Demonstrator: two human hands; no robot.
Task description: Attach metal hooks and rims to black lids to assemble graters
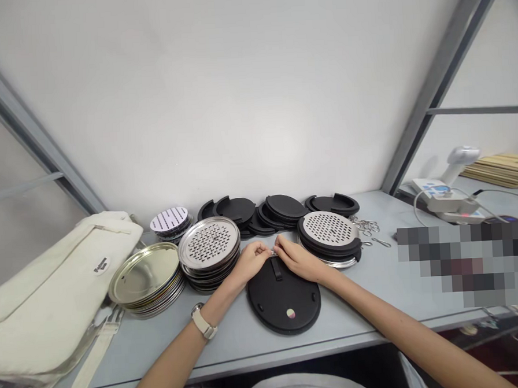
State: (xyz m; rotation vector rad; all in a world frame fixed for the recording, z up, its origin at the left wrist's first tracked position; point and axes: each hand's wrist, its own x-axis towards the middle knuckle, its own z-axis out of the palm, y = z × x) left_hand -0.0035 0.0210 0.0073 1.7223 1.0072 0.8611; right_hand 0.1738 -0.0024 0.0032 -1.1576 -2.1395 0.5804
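Two hands meet: L hand (252,259) & R hand (296,259), fingertips pinching small metal pc. (273,253) at far edge of blk round disc (284,302), by its strap (276,269). Disc rests on grey table (232,337) betw. slotted-plate stack (209,243) (L) & holed-plate stack (330,228) (R).

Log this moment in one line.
left hand: at strap end; right hand: same spot; shiny piece between: too small to identify; black disc: on table

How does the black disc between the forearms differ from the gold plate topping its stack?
The black disc is matte; the gold plate is shiny. The black disc shows a strap and a round sticker; the gold plate shows neither. Both look round.
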